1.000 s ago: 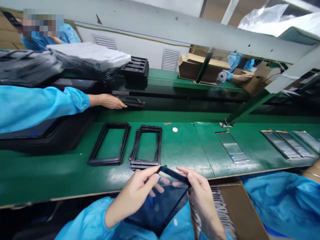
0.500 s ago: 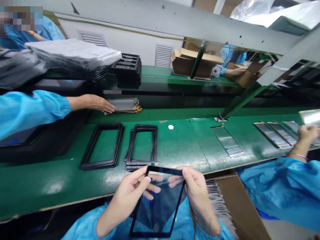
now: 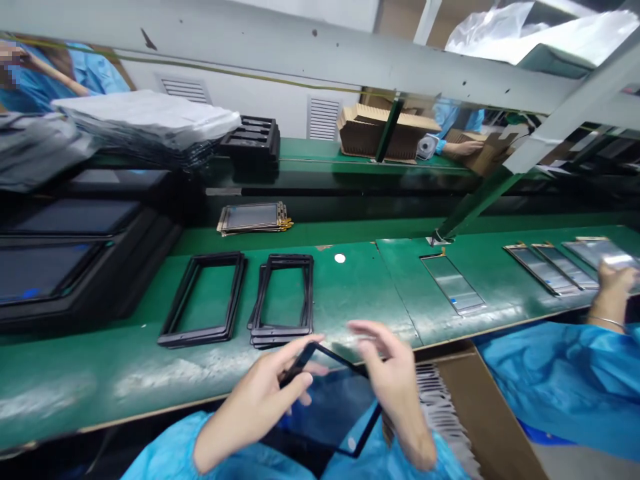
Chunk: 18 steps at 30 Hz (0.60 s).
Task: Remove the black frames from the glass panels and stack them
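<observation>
Below the bench edge, my left hand (image 3: 273,390) grips a black-bordered glass touch panel (image 3: 330,400) by one corner, thumb on the near side and fingers behind. The panel is tilted and turned, and its see-through middle shows the blue sleeves behind it. My right hand (image 3: 393,377) is at the panel's right edge with its fingers loosely bent and apart, not pinching it. Just beyond my left hand lie stacked black frames (image 3: 255,333); another stack of black frames (image 3: 173,333) is farther left.
Dark panels on black trays (image 3: 65,267) are piled at left. Thin display screens (image 3: 250,217) are stacked toward the back. A single screen (image 3: 453,283) lies to the right, near a green post (image 3: 475,203). A co-worker's hand (image 3: 613,290) holds a screen at far right. A carton (image 3: 490,407) stands below.
The touch panel has been turned and tilted in my left hand. My right fingers have come off its corner. The co-worker's arm at left has gone from the screen stack.
</observation>
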Available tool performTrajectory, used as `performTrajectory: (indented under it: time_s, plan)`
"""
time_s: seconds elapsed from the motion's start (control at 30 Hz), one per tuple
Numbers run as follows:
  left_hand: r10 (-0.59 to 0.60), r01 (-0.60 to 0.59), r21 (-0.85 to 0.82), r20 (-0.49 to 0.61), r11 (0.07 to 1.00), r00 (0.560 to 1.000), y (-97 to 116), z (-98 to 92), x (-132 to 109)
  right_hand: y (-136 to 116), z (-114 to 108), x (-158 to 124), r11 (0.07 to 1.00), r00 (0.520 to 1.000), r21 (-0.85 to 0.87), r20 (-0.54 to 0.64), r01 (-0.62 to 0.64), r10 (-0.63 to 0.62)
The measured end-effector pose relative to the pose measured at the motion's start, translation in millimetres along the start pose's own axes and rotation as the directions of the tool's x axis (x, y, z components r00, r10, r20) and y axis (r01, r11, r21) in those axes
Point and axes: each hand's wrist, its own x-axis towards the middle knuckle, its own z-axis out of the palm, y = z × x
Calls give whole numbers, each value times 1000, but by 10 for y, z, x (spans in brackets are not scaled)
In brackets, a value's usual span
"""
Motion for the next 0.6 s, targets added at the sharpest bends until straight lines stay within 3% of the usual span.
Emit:
performTrajectory:
  time_s: [0.07, 0.17, 0.3, 0.4, 0.5, 0.53, 0.6]
  plan:
    - [-52, 40, -129, -96, 991, 994, -56, -39, -31, 105, -205, 28, 999, 992, -28, -125, 26, -29]
    - [-65, 8, -259, -212, 966, 975, -124, -102, -74, 260, -350, -7, 997, 988, 60, -147, -45, 53]
    - [-61, -43, -302, -325, 952, 944, -147, -108, -93, 293, -190, -158, 926, 976, 336, -71, -170, 205]
    - [-60, -41, -259, -369, 965, 928, -137, -93, -109, 246, -64, -202, 936, 975, 309, -85, -169, 204]
    - [134, -120, 60, -458, 991, 879, -103, -131, -107, 225, -47, -180, 954, 978, 255, -93, -160, 189]
    - [261, -160, 246, -462, 956, 848, -78, -154, -92, 226, -52, -172, 959, 979, 234, -91, -159, 185]
    - [498, -236, 591, -331, 771, 801, -2, -197, -38, 239, -57, -167, 967, 978, 197, -92, -164, 185]
